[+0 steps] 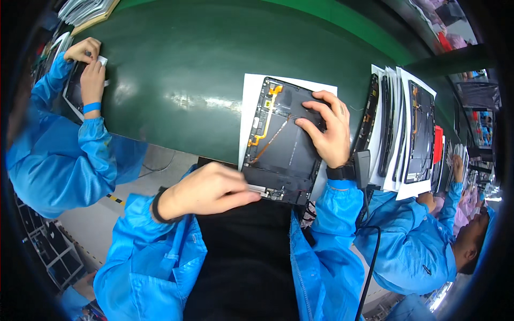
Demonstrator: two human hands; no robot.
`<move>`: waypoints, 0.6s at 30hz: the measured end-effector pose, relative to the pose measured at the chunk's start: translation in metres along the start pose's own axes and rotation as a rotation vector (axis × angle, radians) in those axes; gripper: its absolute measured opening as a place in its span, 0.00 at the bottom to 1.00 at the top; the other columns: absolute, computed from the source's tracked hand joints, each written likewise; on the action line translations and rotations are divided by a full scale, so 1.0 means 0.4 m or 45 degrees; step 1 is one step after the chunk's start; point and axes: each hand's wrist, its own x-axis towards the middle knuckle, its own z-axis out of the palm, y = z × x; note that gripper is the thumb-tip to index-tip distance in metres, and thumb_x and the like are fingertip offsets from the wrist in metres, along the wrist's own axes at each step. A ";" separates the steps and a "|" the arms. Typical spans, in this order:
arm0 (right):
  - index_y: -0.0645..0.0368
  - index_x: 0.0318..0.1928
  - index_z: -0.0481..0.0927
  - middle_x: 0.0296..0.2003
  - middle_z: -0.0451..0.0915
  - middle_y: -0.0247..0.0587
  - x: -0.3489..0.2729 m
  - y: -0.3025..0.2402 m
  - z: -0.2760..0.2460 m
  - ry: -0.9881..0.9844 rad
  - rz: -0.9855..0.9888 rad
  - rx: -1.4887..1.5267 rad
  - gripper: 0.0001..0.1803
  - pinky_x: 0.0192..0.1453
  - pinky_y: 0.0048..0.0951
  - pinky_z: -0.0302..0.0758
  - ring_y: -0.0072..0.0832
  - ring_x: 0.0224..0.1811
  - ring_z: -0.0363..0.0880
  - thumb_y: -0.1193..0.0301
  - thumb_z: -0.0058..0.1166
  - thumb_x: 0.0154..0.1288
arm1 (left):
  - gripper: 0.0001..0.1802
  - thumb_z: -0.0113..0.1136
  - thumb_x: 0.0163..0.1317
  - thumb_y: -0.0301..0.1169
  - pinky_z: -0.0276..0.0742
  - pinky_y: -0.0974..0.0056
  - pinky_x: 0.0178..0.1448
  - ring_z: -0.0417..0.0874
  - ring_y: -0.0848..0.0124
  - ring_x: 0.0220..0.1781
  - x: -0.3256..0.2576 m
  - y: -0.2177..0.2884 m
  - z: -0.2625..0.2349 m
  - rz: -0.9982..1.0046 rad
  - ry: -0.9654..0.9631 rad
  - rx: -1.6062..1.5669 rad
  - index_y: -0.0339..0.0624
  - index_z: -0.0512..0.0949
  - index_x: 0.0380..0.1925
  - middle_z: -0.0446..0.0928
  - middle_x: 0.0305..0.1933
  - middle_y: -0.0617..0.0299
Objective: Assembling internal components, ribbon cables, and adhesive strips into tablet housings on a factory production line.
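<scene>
A dark tablet back housing (292, 140) lies on a white sheet (251, 91) at the front edge of the table, its inner side up. An orange flex cable (269, 114) runs down its left side, and a thin brown strip (273, 140) slants across it. My right hand (333, 131) rests over the housing's right side, fingers and thumb apart. At the lower left corner is my left hand (211, 190), fingers curled, thumb reaching to the bottom edge by a silvery part (258, 188). Anything between those fingertips is too small to make out, and the fingers are slightly blurred.
Several similar housings with white sheets (396, 128) stand in a row on the right. A black cable (375, 257) hangs by my right arm. Co-workers in blue sit at left (69, 155) and right (409, 241). Papers (88, 12) lie far left on the green table (176, 59).
</scene>
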 end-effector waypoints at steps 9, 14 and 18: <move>0.60 0.50 0.90 0.58 0.83 0.46 -0.007 0.000 -0.007 0.191 0.119 0.242 0.08 0.70 0.43 0.76 0.46 0.66 0.81 0.75 0.63 0.74 | 0.23 0.64 0.79 0.38 0.80 0.62 0.52 0.85 0.68 0.47 -0.049 -0.199 0.182 -0.321 0.461 -0.419 0.34 0.78 0.65 0.85 0.52 0.53; 0.65 0.50 0.88 0.58 0.83 0.49 -0.095 -0.035 -0.044 0.427 0.187 0.256 0.09 0.73 0.42 0.75 0.46 0.66 0.81 0.81 0.58 0.75 | 0.19 0.64 0.81 0.42 0.66 0.68 0.35 0.69 0.82 0.32 0.007 -0.159 0.257 -0.390 0.592 -0.981 0.33 0.84 0.52 0.74 0.30 0.72; 0.66 0.48 0.87 0.57 0.83 0.49 -0.211 -0.066 -0.046 0.407 0.310 0.393 0.08 0.70 0.39 0.76 0.43 0.63 0.83 0.82 0.59 0.73 | 0.16 0.60 0.82 0.32 0.81 0.70 0.47 0.82 0.83 0.44 -0.017 -0.090 0.194 -0.376 0.574 -0.893 0.32 0.82 0.61 0.87 0.45 0.68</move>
